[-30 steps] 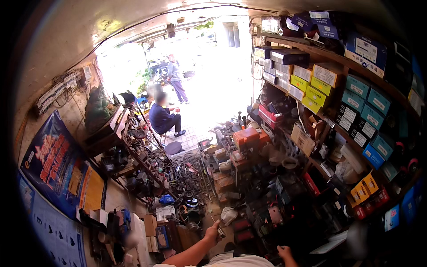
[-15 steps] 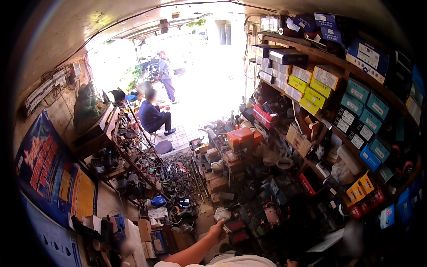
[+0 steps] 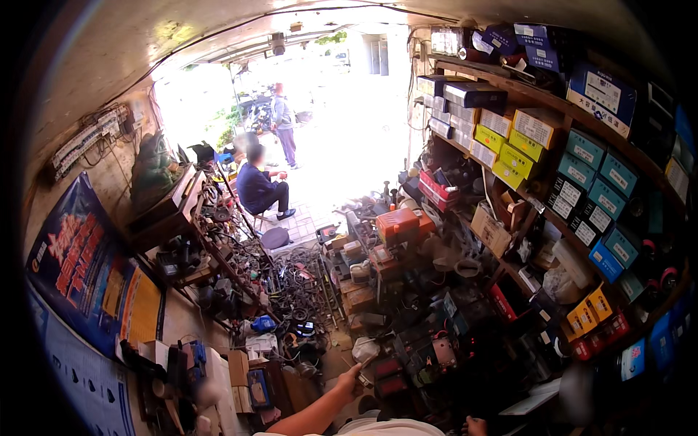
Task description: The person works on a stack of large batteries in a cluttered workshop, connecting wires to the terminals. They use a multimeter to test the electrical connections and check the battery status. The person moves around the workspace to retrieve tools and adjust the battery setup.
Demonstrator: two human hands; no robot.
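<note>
My left hand [image 3: 349, 380] is low in the middle of the head view, closed with the thumb and fingers together. A small, thin, pale piece shows at its fingertips, too small to name. Just beyond the fingers lies a crumpled white bag [image 3: 365, 349]. Dark red box-like blocks [image 3: 390, 376] stand close to the right of this hand. At the lower edge, farther right, my right hand [image 3: 476, 426] shows only in part. Its fingers are curled, and whatever they may hold is hidden in the dark.
Shelves on the right carry yellow-green boxes [image 3: 512, 158], teal boxes [image 3: 605, 193] and orange boxes [image 3: 589, 314]. An orange case [image 3: 398, 227] sits on crowded machine parts. Cables and scrap [image 3: 294, 287] cover the floor ahead. One person [image 3: 259, 187] sits by the bright doorway; another [image 3: 282, 123] stands outside.
The view has turned slightly left, so the doorway and the left wall sit farther right. My left hand is a little lower in the picture. More of my right hand shows.
</note>
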